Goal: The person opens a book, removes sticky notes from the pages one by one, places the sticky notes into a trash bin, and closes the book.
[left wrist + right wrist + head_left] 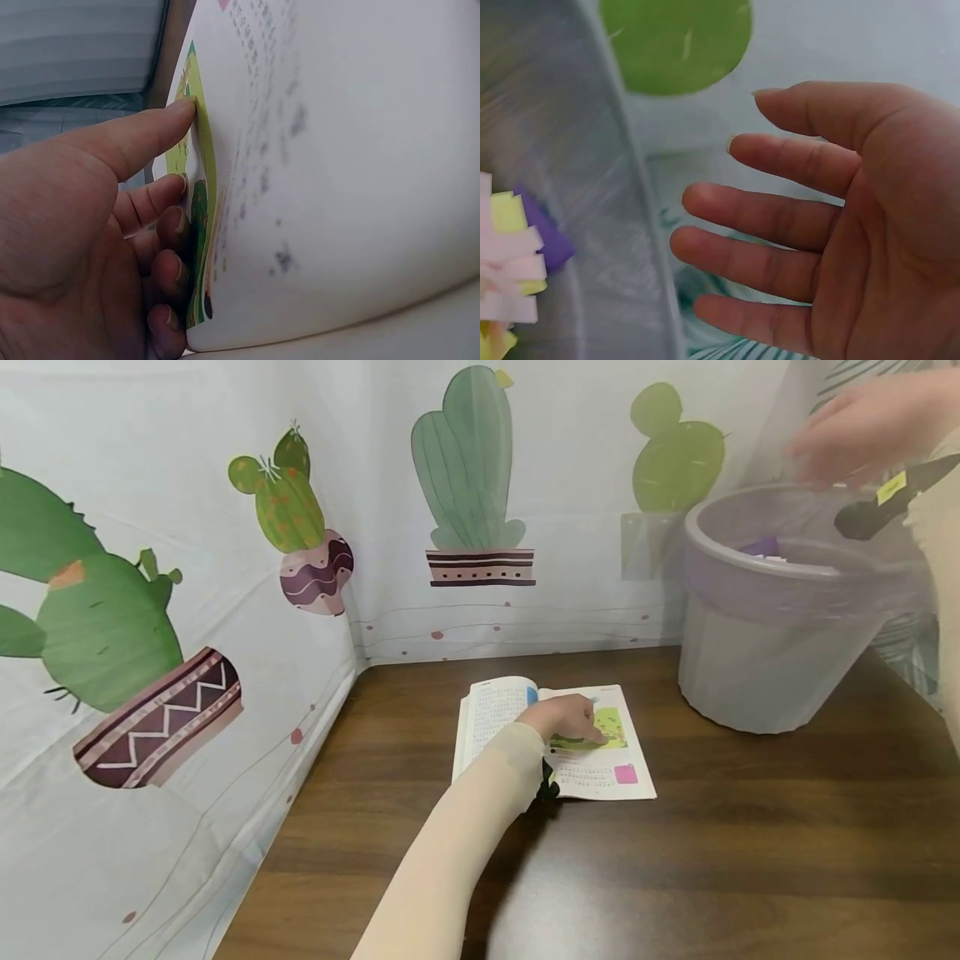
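Note:
An open book (637,760) lies on the wooden table, with printed text, a green picture and a pink square on its right page. My left hand (572,718) rests on that page, over the picture. In the left wrist view, the thumb and loosely bent fingers of the left hand (97,202) touch the page around the picture (196,255). Blurred in the head view, my right hand (873,431) is raised over the rim of a bin (750,660). The right wrist view shows that right hand (840,217) with its fingers spread and nothing held.
Inside the lined bin lie paper scraps (510,262) in pink, yellow and purple. A white curtain (375,460) printed with cacti hangs behind and left of the brown table (712,860). The bin stands at the table's back right.

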The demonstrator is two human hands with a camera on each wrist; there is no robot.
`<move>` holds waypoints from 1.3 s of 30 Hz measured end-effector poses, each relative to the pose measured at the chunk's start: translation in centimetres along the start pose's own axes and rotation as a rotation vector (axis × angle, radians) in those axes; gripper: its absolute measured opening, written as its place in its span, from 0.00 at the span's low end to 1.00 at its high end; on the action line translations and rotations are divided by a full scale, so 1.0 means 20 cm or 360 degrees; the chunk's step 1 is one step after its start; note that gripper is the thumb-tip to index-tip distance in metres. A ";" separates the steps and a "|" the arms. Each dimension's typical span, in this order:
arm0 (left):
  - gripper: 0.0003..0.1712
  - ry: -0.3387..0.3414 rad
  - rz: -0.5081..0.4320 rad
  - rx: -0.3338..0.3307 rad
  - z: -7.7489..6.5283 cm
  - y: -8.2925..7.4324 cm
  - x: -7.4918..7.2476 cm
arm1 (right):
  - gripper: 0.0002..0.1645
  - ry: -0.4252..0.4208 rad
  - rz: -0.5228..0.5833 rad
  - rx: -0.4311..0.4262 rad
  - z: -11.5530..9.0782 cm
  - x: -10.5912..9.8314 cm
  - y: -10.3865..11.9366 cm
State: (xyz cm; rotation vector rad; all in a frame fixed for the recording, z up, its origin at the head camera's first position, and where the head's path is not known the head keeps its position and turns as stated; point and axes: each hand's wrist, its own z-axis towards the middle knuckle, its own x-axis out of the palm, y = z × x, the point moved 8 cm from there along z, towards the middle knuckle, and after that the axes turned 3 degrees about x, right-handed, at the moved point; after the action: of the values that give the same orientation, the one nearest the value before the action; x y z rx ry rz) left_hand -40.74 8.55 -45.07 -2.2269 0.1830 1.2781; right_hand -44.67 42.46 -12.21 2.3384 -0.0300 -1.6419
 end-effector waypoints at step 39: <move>0.17 -0.0280 -0.0483 0.0350 -0.13 0.02 -0.11 | 0.33 -0.0468 0.0909 -0.0377 0.08 1.45 0.65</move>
State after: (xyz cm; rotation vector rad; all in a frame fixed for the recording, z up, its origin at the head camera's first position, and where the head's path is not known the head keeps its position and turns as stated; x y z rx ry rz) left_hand -40.04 6.53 -42.42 -1.8632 -0.0765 1.2141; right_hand -34.07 24.46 -36.26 1.6853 -0.4866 -1.5644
